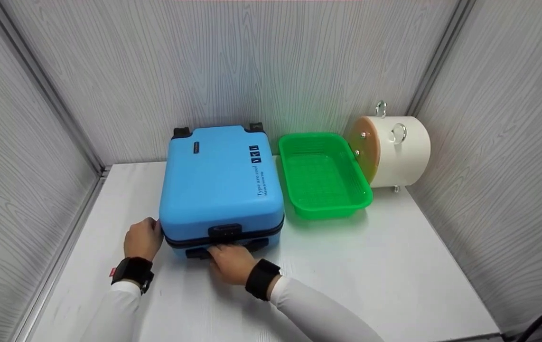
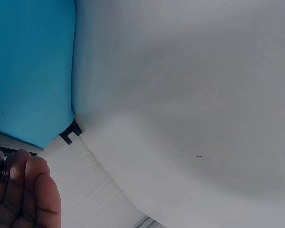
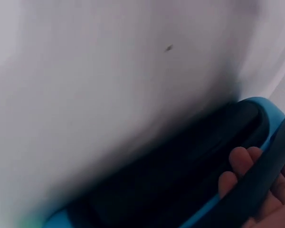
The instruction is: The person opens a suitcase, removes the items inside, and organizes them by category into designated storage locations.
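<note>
A light blue hard-shell suitcase (image 1: pixel 219 185) lies flat on the white table, its wheels toward the back wall. My right hand (image 1: pixel 233 263) grips the black carry handle (image 3: pixel 259 183) on its near side, and the fingers curl behind that handle in the right wrist view. At the near left corner is my left hand (image 1: pixel 143 240). In the left wrist view its thumb and forefinger pinch a small metal zipper pull (image 2: pixel 2 171) beside the black zipper seam. A black lock (image 1: pixel 225 230) sits above the handle. The zipper seam looks closed along the front.
Right of the suitcase stands a green plastic basket (image 1: pixel 330 212). Beyond it, a cream cylinder (image 1: pixel 406 152) with a peach-coloured end and clear knobs lies on its side. Grey wood-grain panels (image 1: pixel 252 61) enclose the white table (image 1: pixel 370 275) at the back and sides.
</note>
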`<state>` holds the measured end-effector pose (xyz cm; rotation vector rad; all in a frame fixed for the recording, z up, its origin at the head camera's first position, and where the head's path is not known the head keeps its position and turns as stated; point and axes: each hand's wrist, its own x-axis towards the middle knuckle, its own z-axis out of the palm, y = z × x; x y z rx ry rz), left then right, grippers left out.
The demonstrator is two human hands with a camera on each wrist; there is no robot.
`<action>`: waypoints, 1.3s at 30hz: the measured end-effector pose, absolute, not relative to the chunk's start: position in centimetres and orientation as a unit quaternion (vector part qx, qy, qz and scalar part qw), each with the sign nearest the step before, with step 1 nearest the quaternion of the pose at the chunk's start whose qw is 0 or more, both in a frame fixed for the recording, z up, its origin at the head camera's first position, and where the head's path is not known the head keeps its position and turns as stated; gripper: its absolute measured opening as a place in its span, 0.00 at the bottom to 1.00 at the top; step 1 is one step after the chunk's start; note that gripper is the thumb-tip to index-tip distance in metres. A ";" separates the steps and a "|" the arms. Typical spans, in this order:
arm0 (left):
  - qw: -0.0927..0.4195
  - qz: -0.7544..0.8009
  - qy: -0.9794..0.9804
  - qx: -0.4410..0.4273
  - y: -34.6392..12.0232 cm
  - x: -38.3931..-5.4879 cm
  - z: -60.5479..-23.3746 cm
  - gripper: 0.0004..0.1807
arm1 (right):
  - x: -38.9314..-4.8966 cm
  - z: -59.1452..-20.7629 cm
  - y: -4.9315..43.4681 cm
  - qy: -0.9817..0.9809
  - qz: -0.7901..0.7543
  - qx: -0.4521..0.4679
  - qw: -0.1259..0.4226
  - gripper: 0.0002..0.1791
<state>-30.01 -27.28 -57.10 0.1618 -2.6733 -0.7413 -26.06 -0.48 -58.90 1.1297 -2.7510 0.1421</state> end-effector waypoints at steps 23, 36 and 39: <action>0.213 -0.261 -0.941 0.033 -27.9 -29.1 -58.5 0.21 | -25.8 -60.0 1.2 -0.916 0.088 0.387 0.053 0.22; 0.222 -0.260 -0.937 0.073 -30.0 -28.5 -58.4 0.20 | -26.3 -60.5 6.3 -0.877 0.086 0.472 0.040 0.15; 0.222 -0.261 -0.936 0.081 -30.3 -28.4 -58.4 0.20 | -26.7 -60.8 8.5 -0.865 0.117 0.483 0.065 0.14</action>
